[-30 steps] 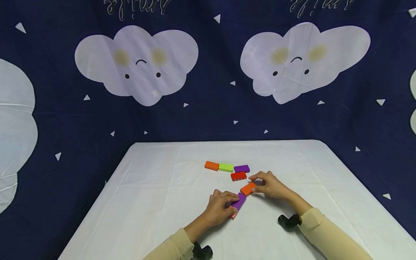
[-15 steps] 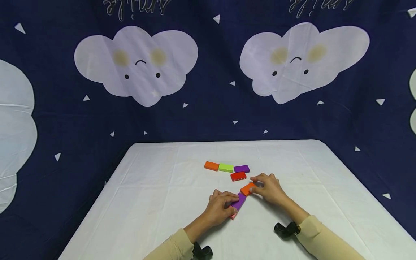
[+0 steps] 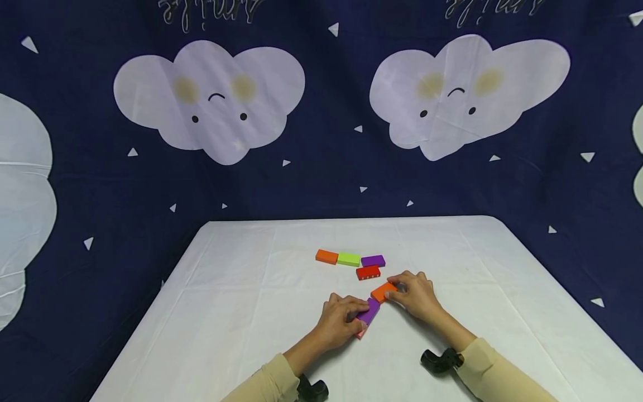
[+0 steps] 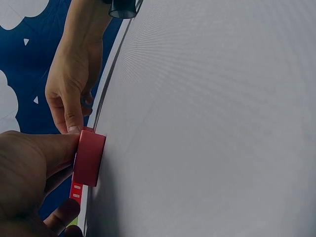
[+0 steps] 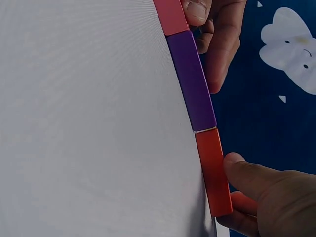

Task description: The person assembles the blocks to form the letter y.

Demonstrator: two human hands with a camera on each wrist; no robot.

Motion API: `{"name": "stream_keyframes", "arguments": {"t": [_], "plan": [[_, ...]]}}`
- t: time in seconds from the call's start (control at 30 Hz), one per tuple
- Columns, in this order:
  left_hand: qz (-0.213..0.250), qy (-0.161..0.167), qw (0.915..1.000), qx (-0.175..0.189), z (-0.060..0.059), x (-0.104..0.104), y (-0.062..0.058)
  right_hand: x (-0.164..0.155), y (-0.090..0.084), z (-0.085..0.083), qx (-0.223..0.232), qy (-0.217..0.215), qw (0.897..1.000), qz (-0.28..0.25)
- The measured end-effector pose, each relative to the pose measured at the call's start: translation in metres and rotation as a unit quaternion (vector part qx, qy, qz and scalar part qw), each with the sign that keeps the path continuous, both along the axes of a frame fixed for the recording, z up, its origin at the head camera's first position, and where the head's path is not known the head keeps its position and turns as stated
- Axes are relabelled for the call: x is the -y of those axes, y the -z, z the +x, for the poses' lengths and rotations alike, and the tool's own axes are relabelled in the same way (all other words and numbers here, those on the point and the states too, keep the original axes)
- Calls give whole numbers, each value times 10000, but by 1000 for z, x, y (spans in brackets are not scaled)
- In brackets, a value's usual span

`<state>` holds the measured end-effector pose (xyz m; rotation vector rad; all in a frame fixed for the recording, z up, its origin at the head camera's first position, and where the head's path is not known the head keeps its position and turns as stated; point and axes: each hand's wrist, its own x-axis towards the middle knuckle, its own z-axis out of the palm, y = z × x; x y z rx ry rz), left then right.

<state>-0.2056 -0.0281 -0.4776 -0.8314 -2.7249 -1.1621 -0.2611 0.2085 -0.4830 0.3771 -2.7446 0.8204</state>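
On the white table [image 3: 241, 290] three flat blocks lie end to end in a slanted line: a pink block [image 5: 170, 15] nearest the person, a purple block [image 3: 370, 310] in the middle and an orange block [image 3: 384, 291] at the far end. The left hand [image 3: 339, 324] rests over the near part of the line — its fingers lie across the purple block in the head view, and the left wrist view shows thumb and a finger pinching the pink block's end. The right hand [image 3: 414, 293] holds the orange block, thumb pressed against its side and fingers curled behind it; the right wrist view shows the orange block butting the purple one with only a hairline seam. The two hands sit near each other without touching. Farther back on the table lies a row of three more blocks — a second orange block [image 3: 327, 256], a green block [image 3: 349, 259] and a second purple block [image 3: 373, 261], touching end to end — with a red block [image 3: 368, 272] just in front of the row's right end, near the right hand's fingertips. A dark blue cloud-printed backdrop [image 3: 321, 111] hangs behind.
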Motion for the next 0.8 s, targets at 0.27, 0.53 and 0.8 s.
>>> {"name": "stream_keyframes", "arguments": {"t": [0.27, 0.53, 0.8], "plan": [[9, -22, 10000, 7, 0, 0, 0, 0, 1, -2, 88, -107, 9999, 7], [-1, -39, 10000, 26, 0, -1, 0, 0, -1, -4, 250, -372, 9990, -27], [8, -53, 10000, -68, -1, -1, 1, -1, -1, -7, 396, -693, 9967, -137]]}}
